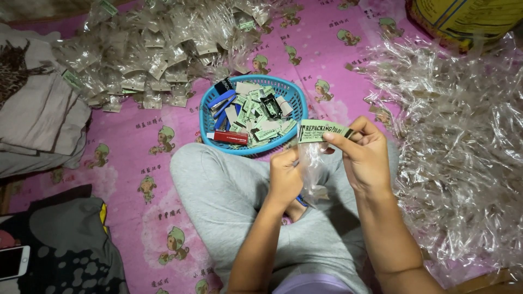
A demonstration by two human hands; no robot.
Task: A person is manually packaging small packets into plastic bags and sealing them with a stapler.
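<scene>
Pink sheet [327,49] underneath, both hands [327,163] pinch one clear packet [311,169] with one green label [322,130].

A round blue plastic basket [294,98] sits on the pink cartoon-print sheet [147,179], filled with small pale green paper labels [256,106]; a red stapler [227,137] and a blue stapler [220,100] lie along its left side. Behind it spreads a heap of filled clear packets [158,49] (most carrying a label at the top). A large loose pile of empty clear plastic bags [463,141] covers the right side. A yellow sack [468,19] stands at top right. Folded grey-beige cloth [38,120] lies at left, a dark spotted cushion [71,245] below it, with a white smartphone [12,262] at its edge.
</scene>
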